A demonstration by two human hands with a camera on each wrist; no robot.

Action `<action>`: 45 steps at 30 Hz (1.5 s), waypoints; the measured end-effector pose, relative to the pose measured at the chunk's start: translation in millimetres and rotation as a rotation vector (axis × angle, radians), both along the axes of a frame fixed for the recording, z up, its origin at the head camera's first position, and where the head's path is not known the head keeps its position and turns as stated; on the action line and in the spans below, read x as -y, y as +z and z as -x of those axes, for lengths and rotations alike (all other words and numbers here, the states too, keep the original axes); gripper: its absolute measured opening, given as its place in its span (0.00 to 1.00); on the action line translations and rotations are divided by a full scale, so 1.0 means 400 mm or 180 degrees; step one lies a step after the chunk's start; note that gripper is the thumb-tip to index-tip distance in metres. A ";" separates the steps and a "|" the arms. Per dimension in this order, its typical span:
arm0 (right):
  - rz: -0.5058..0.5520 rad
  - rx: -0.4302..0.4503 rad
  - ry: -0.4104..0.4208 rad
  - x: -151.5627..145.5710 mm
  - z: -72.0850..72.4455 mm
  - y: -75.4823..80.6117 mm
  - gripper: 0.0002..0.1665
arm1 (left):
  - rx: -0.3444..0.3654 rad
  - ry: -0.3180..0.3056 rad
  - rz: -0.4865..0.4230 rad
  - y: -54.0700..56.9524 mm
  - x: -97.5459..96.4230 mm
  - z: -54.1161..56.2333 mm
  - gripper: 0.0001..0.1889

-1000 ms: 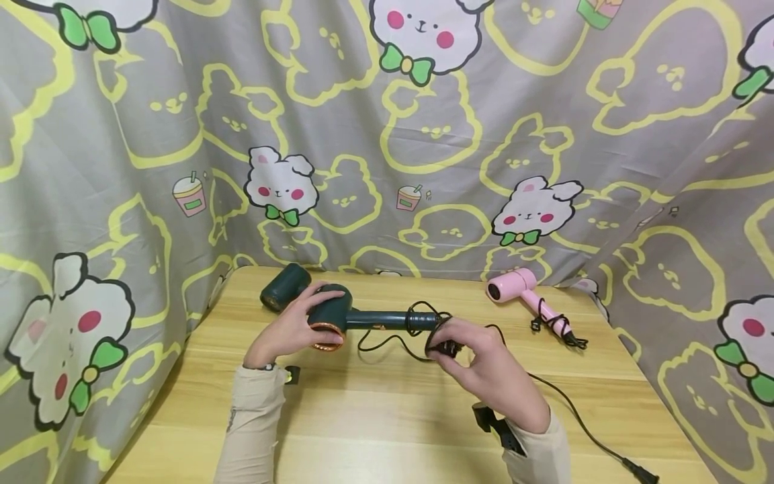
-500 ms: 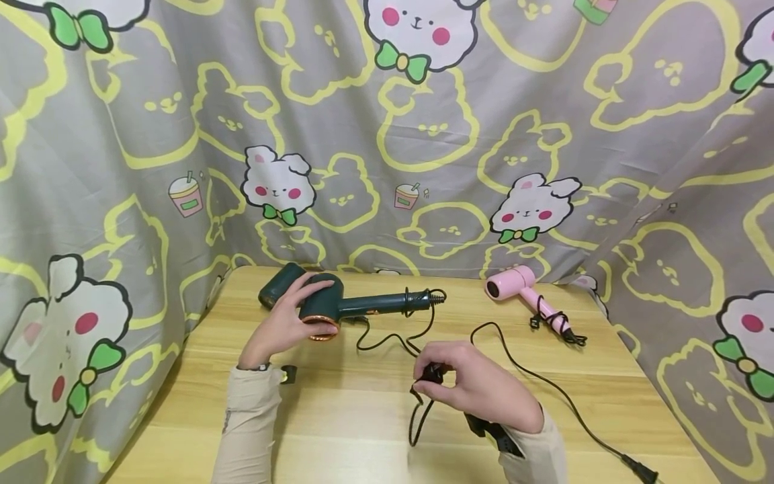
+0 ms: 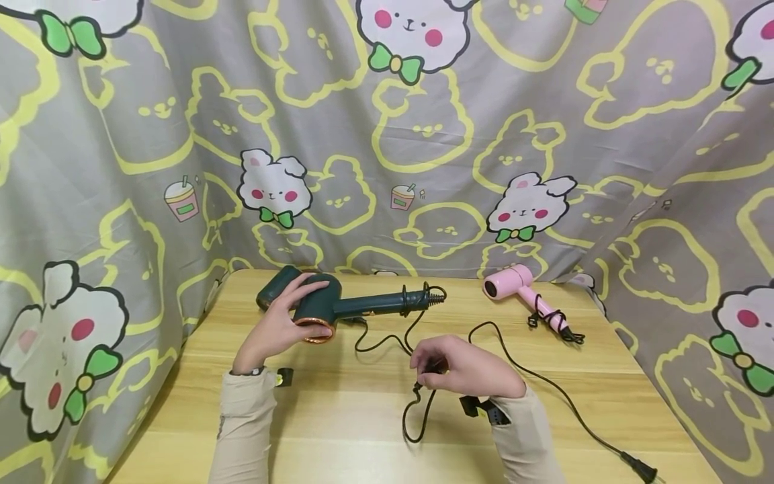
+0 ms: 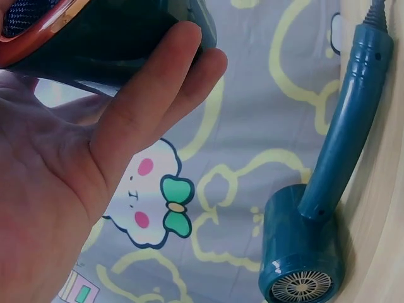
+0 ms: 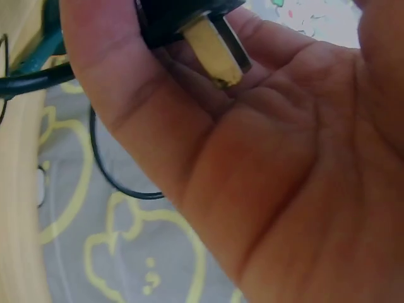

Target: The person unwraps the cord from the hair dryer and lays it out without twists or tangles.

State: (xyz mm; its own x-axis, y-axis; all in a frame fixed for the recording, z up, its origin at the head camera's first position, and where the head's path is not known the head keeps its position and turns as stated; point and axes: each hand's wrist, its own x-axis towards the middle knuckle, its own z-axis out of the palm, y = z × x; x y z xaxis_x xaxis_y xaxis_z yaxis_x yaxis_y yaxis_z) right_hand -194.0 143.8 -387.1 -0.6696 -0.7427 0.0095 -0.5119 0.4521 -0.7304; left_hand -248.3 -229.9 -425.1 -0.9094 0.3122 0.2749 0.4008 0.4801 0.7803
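Observation:
My left hand (image 3: 269, 336) holds a dark green hair dryer (image 3: 323, 300) round its copper-rimmed barrel, thumb at the rim and fingers over the top. The dryer's handle (image 3: 375, 304) points right, with black cord looped round its end. My right hand (image 3: 468, 366) pinches a black plug (image 5: 173, 19) between curled fingers; in the right wrist view its flat metal prong (image 5: 214, 53) points into the palm. In the head view the plug is mostly hidden, and a loop of cord (image 3: 406, 427) hangs below the hand. A second dark green hair dryer (image 4: 303, 233) lies behind the held one.
A pink hair dryer (image 3: 514, 281) with its cord wrapped round the handle lies at the back right of the wooden table (image 3: 338, 437). Another black cord runs to a plug (image 3: 639, 466) at the front right. Patterned curtains (image 3: 351, 134) surround the table.
My right hand has moved from the handle's end towards the table's front, drawing the plug and cord away. The held dryer has shifted slightly left and its handle end has risen in view.

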 end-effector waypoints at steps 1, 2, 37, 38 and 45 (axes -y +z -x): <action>-0.0009 0.0026 0.0002 -0.001 0.007 -0.007 0.09 | 0.0005 -0.0011 -0.0022 0.001 -0.001 -0.001 0.42; -0.0014 0.0063 0.0000 -0.002 0.013 -0.013 0.10 | 0.0008 -0.0022 -0.0041 0.002 -0.001 -0.002 0.42; 0.0491 -0.0057 -0.1383 -0.085 0.107 -0.074 0.37 | 0.0130 -0.0474 0.0103 0.025 -0.044 -0.026 0.42; 0.0514 -0.0090 -0.1380 -0.088 0.108 -0.075 0.35 | 0.0139 -0.0477 0.0111 0.024 -0.045 -0.025 0.42; 0.0815 0.0042 -0.1613 -0.107 0.108 -0.068 0.28 | 0.0228 -0.0532 0.0184 0.018 -0.048 -0.022 0.41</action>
